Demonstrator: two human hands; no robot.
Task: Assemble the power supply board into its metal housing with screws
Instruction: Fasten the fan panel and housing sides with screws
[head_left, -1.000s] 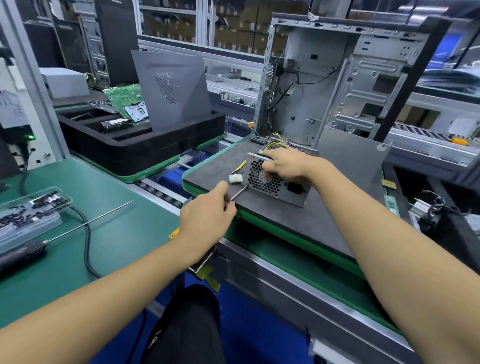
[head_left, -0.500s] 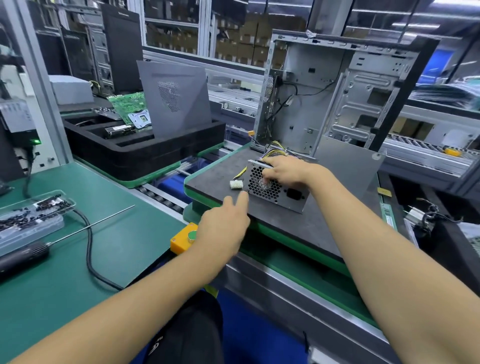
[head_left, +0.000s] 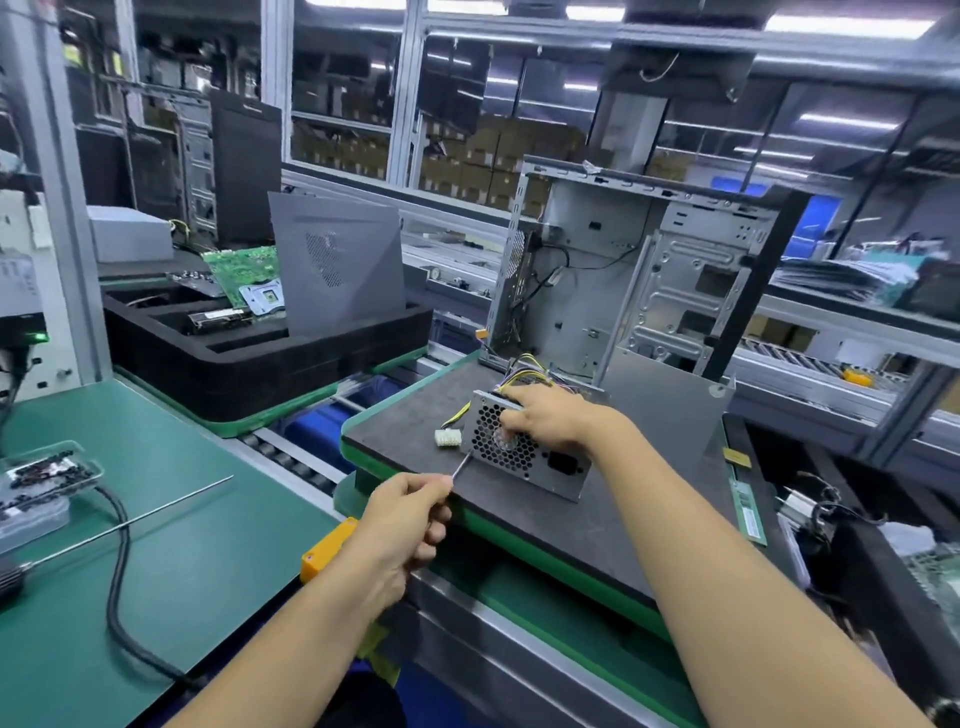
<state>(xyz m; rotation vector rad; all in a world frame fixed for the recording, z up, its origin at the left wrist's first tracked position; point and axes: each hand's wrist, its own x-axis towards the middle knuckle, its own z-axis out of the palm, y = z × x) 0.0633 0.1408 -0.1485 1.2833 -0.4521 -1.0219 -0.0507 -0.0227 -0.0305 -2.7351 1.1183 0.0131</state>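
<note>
A grey metal power supply box (head_left: 550, 470) with a honeycomb fan grille lies on a dark pallet (head_left: 597, 525). Yellow and black wires (head_left: 524, 366) with a white connector (head_left: 448, 437) come out of it. My right hand (head_left: 550, 421) rests on top of the box, fingers curled over the grille edge. My left hand (head_left: 408, 525) grips a thin metal screwdriver shaft (head_left: 461, 466) whose tip touches the lower left corner of the grille face. An open computer case (head_left: 639, 275) stands upright behind the box.
On the green bench at left lie an electric screwdriver with a long bit (head_left: 130, 522), its black cable (head_left: 117, 571) and a clear tray of dark screws (head_left: 44, 480). A black foam tray (head_left: 249, 353) holds a green board and a grey side panel. A yellow button box (head_left: 324, 551) sits by the conveyor.
Half a second ago my left hand was near the box with a finger stretched out; now it grips the thin shaft with its tip at the grille corner. My right hand stayed on the box.
</note>
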